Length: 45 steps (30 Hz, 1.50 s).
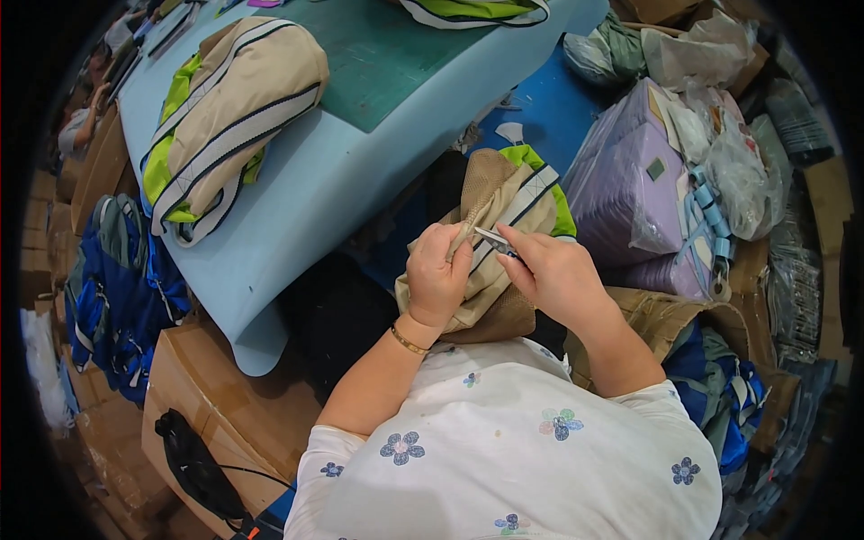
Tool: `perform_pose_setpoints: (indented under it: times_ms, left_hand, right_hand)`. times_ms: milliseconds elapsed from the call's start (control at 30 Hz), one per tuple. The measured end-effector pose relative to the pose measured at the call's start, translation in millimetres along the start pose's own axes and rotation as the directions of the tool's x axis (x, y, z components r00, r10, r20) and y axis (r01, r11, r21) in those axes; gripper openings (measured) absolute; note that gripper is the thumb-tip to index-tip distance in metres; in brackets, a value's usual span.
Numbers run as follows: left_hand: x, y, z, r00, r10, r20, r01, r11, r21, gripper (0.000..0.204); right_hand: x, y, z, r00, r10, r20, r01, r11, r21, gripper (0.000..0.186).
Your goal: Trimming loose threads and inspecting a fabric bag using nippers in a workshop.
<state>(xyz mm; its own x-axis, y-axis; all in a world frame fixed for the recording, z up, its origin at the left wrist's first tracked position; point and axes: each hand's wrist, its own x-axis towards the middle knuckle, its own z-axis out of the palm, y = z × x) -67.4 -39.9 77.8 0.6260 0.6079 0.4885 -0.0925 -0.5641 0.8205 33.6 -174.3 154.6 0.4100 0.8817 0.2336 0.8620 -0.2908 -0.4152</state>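
Observation:
In my lap lies a beige and lime-green fabric bag (477, 297) with mesh panels and a white webbing stripe edged in dark trim. My left hand (436, 274) pinches a fold of this bag's edge between thumb and fingers. Close beside it, my right hand (560, 277) is closed around a small pair of thread snips (491, 238). Their metal blades point left, near the pinched edge; whether they touch the fabric I cannot tell. The handles are mostly hidden by my fingers.
A light blue table (306, 189) with a green mat (378, 63) stands ahead, bearing a similar beige bag (238, 108). Wrapped purple goods (621, 171) are stacked at right. A cardboard box (211, 405) stands at lower left, near blue-and-grey bags (126, 288).

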Motion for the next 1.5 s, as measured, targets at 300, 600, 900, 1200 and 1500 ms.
perform_pose_setpoints:
  times_ms: [300,600,900,1200,1500]
  left_hand:
    - [-0.3,1.8,-0.7,1.000,-0.004,0.015,0.004,1.000,0.017,0.017]
    - [-1.6,1.9,-0.1,1.000,0.004,0.021,-0.005,1.000,0.030,0.019]
    - [-1.8,2.6,-0.2,0.999,0.027,0.022,-0.028,0.999,0.041,0.020]
    - [-0.5,0.4,-0.5,1.000,0.013,-0.002,-0.013,1.000,0.024,0.016]
    - [-0.4,0.7,-0.8,1.000,-0.002,0.006,0.002,1.000,-0.011,0.012]
  right_hand:
    - [1.0,-2.3,-3.1,0.999,0.006,0.040,-0.007,1.000,0.010,0.035]
    - [0.8,-1.6,-2.5,1.000,-0.008,0.025,0.009,1.000,-0.029,0.032]
    - [0.4,-3.9,-4.3,0.999,0.000,0.040,0.002,0.999,-0.053,0.030]
    - [-0.9,-1.3,-5.7,1.000,0.014,0.022,-0.013,1.000,-0.025,0.029]
    - [1.2,-4.0,-5.0,0.999,0.001,0.044,-0.001,1.000,-0.006,0.033]
